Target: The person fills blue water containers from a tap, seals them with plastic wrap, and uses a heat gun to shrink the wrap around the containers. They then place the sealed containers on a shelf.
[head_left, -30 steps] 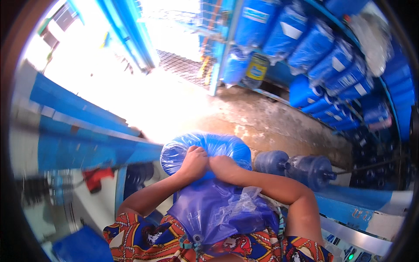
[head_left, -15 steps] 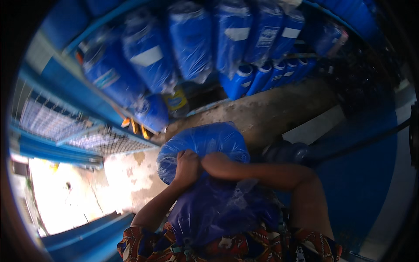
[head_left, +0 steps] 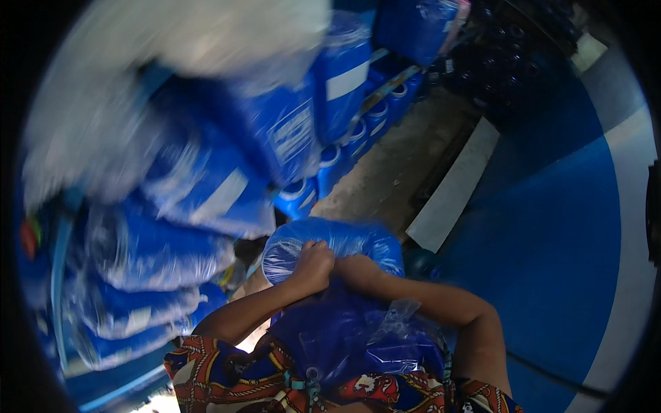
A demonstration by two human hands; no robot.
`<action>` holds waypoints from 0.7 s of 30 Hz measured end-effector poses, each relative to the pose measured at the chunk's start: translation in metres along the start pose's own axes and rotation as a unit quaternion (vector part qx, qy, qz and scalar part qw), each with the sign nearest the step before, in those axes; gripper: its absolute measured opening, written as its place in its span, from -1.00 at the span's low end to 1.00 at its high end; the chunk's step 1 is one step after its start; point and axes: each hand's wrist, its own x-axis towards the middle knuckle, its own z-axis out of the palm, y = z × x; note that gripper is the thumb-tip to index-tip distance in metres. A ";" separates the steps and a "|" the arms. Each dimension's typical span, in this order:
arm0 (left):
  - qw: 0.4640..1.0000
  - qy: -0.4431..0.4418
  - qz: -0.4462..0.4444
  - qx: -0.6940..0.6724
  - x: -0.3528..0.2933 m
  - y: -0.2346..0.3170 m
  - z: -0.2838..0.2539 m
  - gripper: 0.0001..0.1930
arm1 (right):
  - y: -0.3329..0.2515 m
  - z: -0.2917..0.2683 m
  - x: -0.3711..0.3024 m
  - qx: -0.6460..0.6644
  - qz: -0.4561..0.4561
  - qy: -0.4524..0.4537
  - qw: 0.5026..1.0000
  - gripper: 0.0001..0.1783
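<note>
Against my front I hold a rounded blue container wrapped in clear plastic. My left hand is closed in a fist on its near side, gripping it or its wrap. Right beside it, my right hand is bent inward and closed at the same spot, its fingertips hidden. Below my wrists lies a dark blue-purple surface with a crumpled bit of clear plastic on it. Whether that surface belongs to the container, I cannot tell.
Large blue jerrycans in clear plastic stand in a row on the left, with smaller blue cans below. Blurred whitish plastic fills the upper left. A pale flat board lies ahead right, beside a blue curved surface.
My view has turned to the right, and the jerrycans now sit closer on the left. The bright doorway has mostly left the picture. Both hands keep their hold on the container.
</note>
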 end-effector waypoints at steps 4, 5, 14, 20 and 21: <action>0.999 -0.005 0.024 -0.025 0.102 -0.008 0.010 -0.89 | 0.077 -0.038 -0.001 0.025 0.059 -0.009 0.998 -0.81; 0.999 -0.009 0.027 -0.025 0.121 -0.004 0.011 -0.89 | 0.096 -0.050 -0.001 0.032 0.072 -0.021 0.997 -0.82; 0.998 0.039 0.011 -0.044 0.306 -0.011 0.019 -0.89 | 0.255 -0.152 0.016 -0.064 0.033 -0.077 0.994 -0.79; 0.998 0.049 0.011 -0.047 0.406 -0.020 0.033 -0.88 | 0.346 -0.203 0.029 -0.038 0.104 -0.092 0.990 -0.76; 0.998 0.058 0.000 -0.038 0.419 -0.020 0.032 -0.87 | 0.358 -0.214 0.030 -0.047 0.086 -0.094 0.991 -0.76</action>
